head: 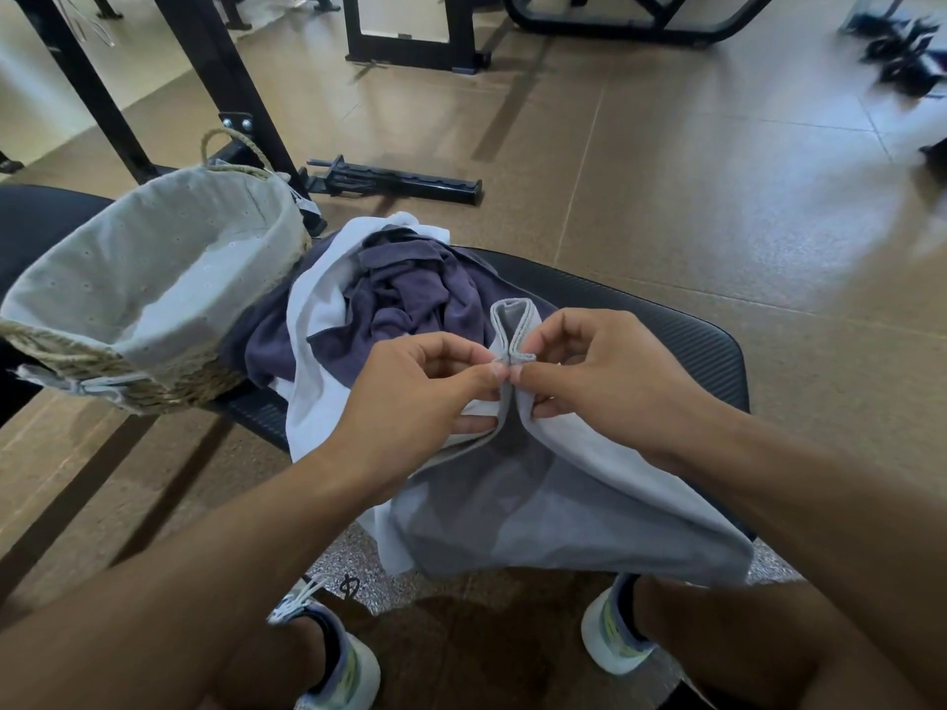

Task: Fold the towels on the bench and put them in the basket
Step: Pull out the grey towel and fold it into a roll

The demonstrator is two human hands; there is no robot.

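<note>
1. A gym room with a brown tiled floor; black metal exercise frames stand at the back and a black bar lies on the floor.
2. A black padded bench runs across the middle, seen from above by a person standing at it.
3. A woven basket with a pale cloth lining and a rope handle sits on the left end of the bench. No towel shows inside it.
4. Just right of the basket, a heap of unfolded towels lies on the bench: a dark purple towel bunched on top of a white towel.
5. A light grey towel hangs over the near edge of the bench, in front of the heap.
6. The left hand and the right hand meet thumb to thumb, each pinching the grey towel's hemmed top edge, bringing two corners together.
7. Two pale running shoes show on the floor below.
</note>
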